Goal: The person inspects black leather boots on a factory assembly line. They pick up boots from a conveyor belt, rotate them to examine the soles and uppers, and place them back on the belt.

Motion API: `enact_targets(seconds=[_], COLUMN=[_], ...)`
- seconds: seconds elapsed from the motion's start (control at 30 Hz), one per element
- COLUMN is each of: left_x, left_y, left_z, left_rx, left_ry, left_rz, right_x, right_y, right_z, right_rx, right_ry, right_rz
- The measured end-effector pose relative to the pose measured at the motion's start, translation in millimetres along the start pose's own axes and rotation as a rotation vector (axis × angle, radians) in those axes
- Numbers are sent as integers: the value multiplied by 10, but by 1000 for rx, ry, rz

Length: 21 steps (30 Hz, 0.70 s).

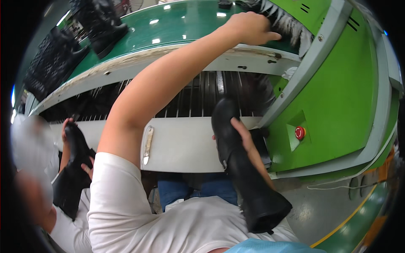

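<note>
My right hand [244, 134] grips a tall black boot [240, 162] round its foot end. The boot slants in front of my body, its toe pointing away and its open shaft towards the lower right. My left arm stretches far across to the machine's opening, where my left hand [252, 29] bends round something dark beside a black and white fringe [291, 27]. Its thumb points right; the other fingertips are hidden, so I cannot make out what it holds.
A green machine [329, 114] with a red button [300, 133] stands at right. Tall black boots [99, 27] stand on the green belt [177, 21]. On the white ledge [185, 143] lies a slim pale tool [148, 145]. At left, a co-worker holds another black boot [76, 160].
</note>
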State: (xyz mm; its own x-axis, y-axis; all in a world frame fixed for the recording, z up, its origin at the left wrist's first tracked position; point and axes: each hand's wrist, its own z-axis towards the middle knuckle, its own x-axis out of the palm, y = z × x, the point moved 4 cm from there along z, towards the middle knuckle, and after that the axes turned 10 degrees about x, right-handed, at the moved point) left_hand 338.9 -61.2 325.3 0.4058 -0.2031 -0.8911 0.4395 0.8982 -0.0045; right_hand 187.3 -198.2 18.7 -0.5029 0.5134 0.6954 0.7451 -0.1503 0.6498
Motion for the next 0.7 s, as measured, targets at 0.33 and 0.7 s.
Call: enact_targets(seconds=[0.33,0.7], left_x=[1088,-801], left_y=[454,1374], left_z=[1282,-860], left_rx=[-375,-73], left_ry=[124,-1149], left_rz=[62,-787], right_x=[-168,-752], right_y=[-149,-705], right_z=[41,-87], right_rx=[-188,-146], right_ry=[-38,72], right_rz=[-48,461])
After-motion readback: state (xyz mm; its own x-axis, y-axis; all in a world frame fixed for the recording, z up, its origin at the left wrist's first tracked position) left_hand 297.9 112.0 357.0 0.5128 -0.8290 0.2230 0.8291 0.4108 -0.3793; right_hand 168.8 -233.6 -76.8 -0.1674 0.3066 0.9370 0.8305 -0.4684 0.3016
